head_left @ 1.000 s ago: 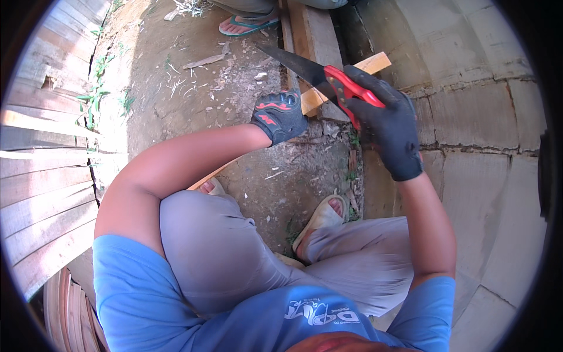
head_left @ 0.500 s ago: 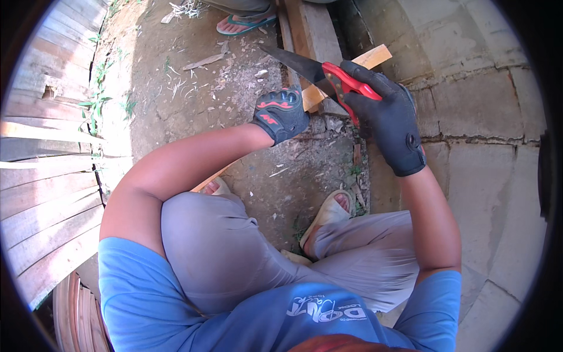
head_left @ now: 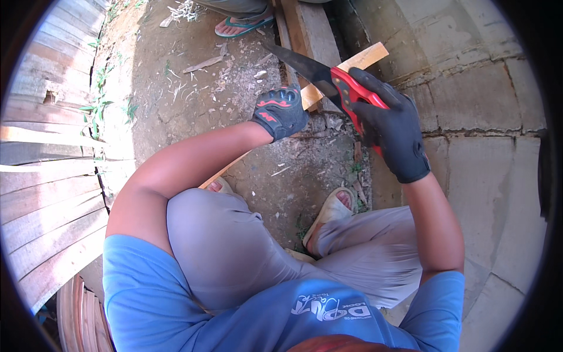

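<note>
A hand saw (head_left: 308,69) with a red handle lies across a narrow wooden strip (head_left: 368,57), its dark blade pointing up and to the left. My gloved right hand (head_left: 392,123) is wrapped round the saw's handle. Left of the blade, my gloved left hand (head_left: 280,113) is closed on the same strip, which runs beneath it and reappears below my forearm. The strip rests over a thick wooden beam (head_left: 316,32). Where blade meets wood is partly covered by the saw and cannot be made out well.
A person's foot in a green-strapped flip-flop (head_left: 243,26) stands at the top, beside the beam. Wood shavings (head_left: 182,14) and chips lie on the dirt. A plank wall (head_left: 50,193) rises at the left. Cracked concrete slabs (head_left: 481,176) cover the right side.
My right hand has drawn the saw slightly down and to the right, toward me. My left hand stays almost in place on the strip.
</note>
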A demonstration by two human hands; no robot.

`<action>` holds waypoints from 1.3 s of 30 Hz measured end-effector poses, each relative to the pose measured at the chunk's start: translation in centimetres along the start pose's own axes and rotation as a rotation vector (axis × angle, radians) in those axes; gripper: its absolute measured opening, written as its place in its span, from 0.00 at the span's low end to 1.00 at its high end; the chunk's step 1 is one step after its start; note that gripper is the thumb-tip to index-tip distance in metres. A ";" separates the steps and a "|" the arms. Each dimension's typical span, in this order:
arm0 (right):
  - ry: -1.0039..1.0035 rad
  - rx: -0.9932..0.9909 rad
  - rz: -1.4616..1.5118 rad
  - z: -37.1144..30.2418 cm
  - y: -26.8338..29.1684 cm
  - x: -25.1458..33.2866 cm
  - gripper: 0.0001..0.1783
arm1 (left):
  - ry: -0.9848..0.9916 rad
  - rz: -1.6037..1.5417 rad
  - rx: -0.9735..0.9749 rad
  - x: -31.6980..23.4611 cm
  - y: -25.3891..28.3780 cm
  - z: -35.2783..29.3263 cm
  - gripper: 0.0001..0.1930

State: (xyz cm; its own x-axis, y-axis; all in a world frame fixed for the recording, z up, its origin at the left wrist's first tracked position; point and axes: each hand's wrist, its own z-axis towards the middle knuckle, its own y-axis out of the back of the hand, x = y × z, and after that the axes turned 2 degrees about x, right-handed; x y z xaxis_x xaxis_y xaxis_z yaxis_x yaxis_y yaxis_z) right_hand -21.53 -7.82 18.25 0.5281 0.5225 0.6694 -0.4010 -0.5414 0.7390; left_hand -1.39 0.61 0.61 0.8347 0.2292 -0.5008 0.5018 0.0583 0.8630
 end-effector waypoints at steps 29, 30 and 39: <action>0.217 -0.028 0.010 -2.0 2.4 -3.0 0.30 | 0.038 -0.017 0.015 1.4 0.1 0.6 0.26; 0.228 -0.008 -0.024 -1.8 2.9 -2.5 0.29 | 0.035 -0.008 -0.005 1.4 0.0 0.5 0.26; 0.212 -0.208 -0.139 -1.9 3.8 6.1 0.23 | -0.008 0.027 -0.052 1.1 -0.3 0.0 0.26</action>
State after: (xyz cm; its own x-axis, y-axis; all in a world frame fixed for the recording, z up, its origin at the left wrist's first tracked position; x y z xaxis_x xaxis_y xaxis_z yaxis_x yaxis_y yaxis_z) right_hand -21.24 -5.43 25.32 0.4292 0.7196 0.5459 -0.4921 -0.3205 0.8094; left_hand -0.64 0.81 -0.21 0.8495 0.2233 -0.4780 0.4671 0.1029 0.8782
